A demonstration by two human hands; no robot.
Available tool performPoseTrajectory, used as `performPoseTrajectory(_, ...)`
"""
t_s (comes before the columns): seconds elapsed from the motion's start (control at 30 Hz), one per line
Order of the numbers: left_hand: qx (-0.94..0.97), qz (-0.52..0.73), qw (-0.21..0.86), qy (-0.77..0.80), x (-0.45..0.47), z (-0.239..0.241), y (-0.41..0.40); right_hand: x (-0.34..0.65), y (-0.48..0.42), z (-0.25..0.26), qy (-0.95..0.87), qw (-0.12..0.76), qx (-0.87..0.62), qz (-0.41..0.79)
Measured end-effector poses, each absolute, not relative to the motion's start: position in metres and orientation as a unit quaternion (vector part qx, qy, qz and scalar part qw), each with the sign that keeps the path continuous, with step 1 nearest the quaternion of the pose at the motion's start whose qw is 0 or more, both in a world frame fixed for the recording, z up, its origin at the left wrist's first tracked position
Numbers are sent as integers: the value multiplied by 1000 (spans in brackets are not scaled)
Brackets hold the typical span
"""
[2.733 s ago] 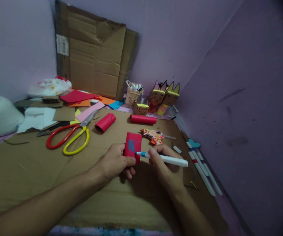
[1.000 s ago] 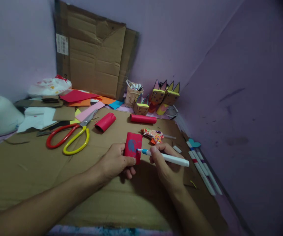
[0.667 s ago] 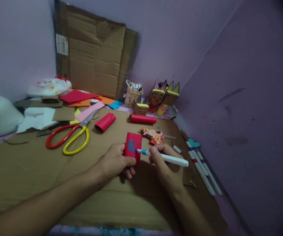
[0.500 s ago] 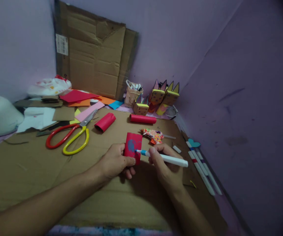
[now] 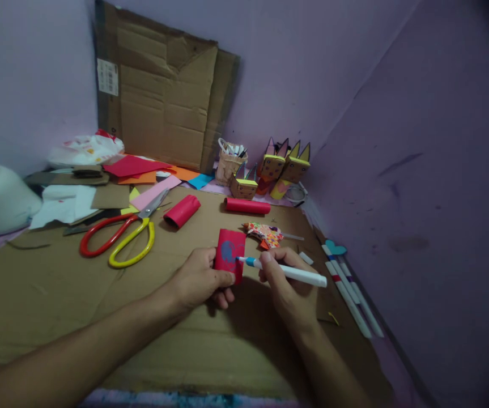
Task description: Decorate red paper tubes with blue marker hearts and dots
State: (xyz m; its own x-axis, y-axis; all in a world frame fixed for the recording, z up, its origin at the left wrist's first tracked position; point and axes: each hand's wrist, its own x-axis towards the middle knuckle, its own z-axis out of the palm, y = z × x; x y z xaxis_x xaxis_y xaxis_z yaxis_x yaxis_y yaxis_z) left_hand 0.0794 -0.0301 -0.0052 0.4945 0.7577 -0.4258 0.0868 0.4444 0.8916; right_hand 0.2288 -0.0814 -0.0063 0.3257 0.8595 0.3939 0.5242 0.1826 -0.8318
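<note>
My left hand (image 5: 204,277) is closed on a red paper piece (image 5: 236,238), thumb on its front near the lower edge and fingers behind. A bluish-grey coloured patch marks its face. In my right hand (image 5: 289,283) is a white marker (image 5: 303,276) with a blue collar; its tip touches the paper at the patch's right side. Just behind lies a glue gun (image 5: 265,233) with a floral pattern. Two red paper rolls stay farther back, one roll (image 5: 182,211) at left and a longer roll (image 5: 247,206) at right.
Large scissors (image 5: 131,232) with red and yellow handles lie at left, before coloured paper sheets (image 5: 136,166). Several markers (image 5: 348,292) line the right edge. Cardboard animal figures (image 5: 272,167) and a pen holder (image 5: 229,161) stand at the back. A white rounded container (image 5: 1,195) is far left.
The marker tip has shifted slightly right across the red paper, along with my right hand. The bluish patch looks a little fuller. My left hand keeps its hold.
</note>
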Motion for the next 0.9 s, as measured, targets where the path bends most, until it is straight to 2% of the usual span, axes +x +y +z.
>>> performPoseTrajectory(0.9,490,208,722,442,81,-4,-32,229,-84,-12,-596,531,-575,180)
